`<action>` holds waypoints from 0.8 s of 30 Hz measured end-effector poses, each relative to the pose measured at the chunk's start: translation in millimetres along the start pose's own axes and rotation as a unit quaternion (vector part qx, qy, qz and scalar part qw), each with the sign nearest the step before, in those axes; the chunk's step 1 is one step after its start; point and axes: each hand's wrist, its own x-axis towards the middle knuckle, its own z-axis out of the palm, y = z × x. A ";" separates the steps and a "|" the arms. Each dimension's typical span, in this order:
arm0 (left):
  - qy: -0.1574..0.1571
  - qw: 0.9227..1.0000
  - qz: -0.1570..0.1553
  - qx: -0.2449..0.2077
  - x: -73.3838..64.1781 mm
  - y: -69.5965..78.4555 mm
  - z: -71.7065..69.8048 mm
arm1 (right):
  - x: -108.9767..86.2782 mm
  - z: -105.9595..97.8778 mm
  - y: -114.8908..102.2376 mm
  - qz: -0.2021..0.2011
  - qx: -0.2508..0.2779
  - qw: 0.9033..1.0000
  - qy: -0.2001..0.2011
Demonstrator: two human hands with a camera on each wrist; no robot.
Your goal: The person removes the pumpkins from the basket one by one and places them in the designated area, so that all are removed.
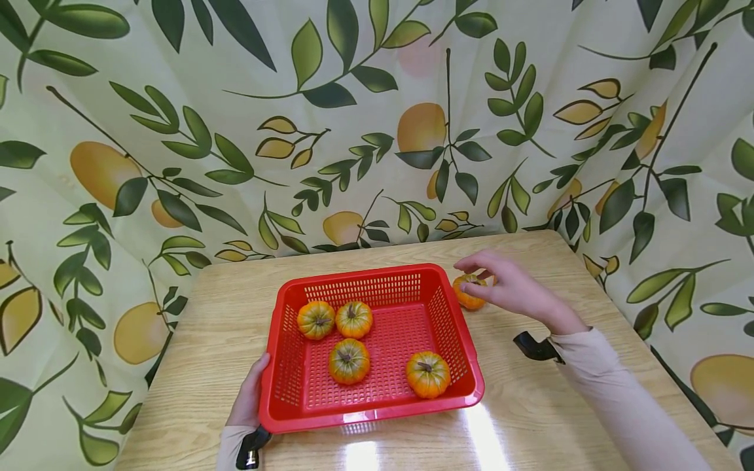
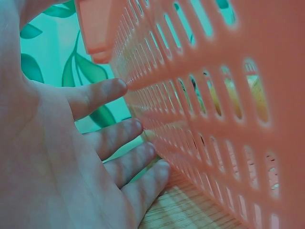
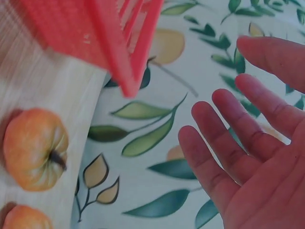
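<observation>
A red plastic basket (image 1: 377, 412) with slotted walls sits on the table and holds several small orange-and-green pumpkins, among them one at its front right (image 1: 428, 375). My left hand (image 1: 247, 396) is at the basket's left side; in the left wrist view its extended fingers (image 2: 126, 133) reach the slotted wall. Beyond the basket's right wall, my right hand (image 1: 509, 284) hovers over a pumpkin (image 1: 468, 297), partly hiding it. The right wrist view shows that hand's spread fingers (image 3: 209, 129) apart from a pumpkin (image 3: 35, 149) on the table, with nothing in the palm.
Another pumpkin (image 3: 27, 218) lies on the table beside the first one outside the basket. The light wooden table (image 1: 206, 340) ends at the back and right against a hanging cloth (image 1: 353, 163) printed with leaves and fruit. Dark wrist mounts (image 1: 536, 347) stick out from the sleeves.
</observation>
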 end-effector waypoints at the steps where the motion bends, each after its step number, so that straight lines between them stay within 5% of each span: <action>1: -0.002 1.000 0.001 0.001 0.1 -0.1 -0.2 | 0.2 1.3 -3.3 -0.003 -0.001 1.000 -0.006; 20: -0.044 0.999 -0.001 0.002 -0.4 1.9 -2.8 | 10.3 35.6 -37.8 -0.051 -0.037 0.985 -0.158; 24: -0.028 1.000 -0.005 -0.001 -0.3 1.6 -2.9 | 10.8 43.8 -41.0 -0.048 -0.042 0.980 -0.186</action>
